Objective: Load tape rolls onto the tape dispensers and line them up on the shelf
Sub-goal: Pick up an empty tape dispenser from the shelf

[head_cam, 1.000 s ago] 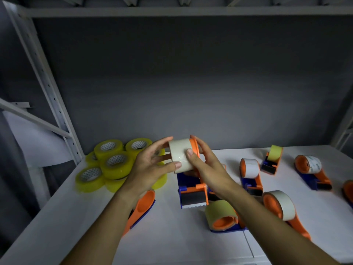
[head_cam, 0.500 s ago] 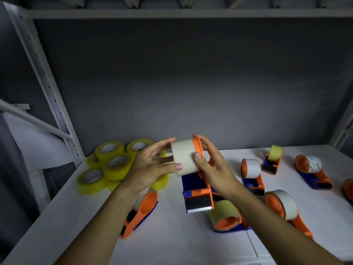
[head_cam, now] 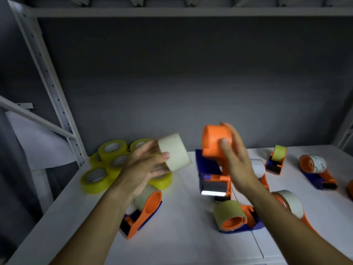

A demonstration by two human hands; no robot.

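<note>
My left hand [head_cam: 145, 167] grips a pale cream tape roll [head_cam: 174, 152] above the white shelf [head_cam: 172, 236], clear of the dispenser. My right hand [head_cam: 236, 159] holds an orange and blue tape dispenser [head_cam: 213, 148] upright, thumb on its bare orange hub, its toothed blade [head_cam: 214, 193] pointing toward me. A gap separates the roll from the hub. A pile of yellow tape rolls [head_cam: 108, 161] lies at the left back of the shelf.
Loaded dispensers lie around: one under my left forearm [head_cam: 145, 207], one with a yellowish roll in front [head_cam: 233, 217], one under my right forearm [head_cam: 292, 203], others at the back right [head_cam: 277, 159] [head_cam: 315, 169]. A grey upright post [head_cam: 49, 83] stands at left.
The cream roll has come off the dispenser's orange hub. My left hand carried it to the left, while my right hand kept the dispenser and its hub is now bare.
</note>
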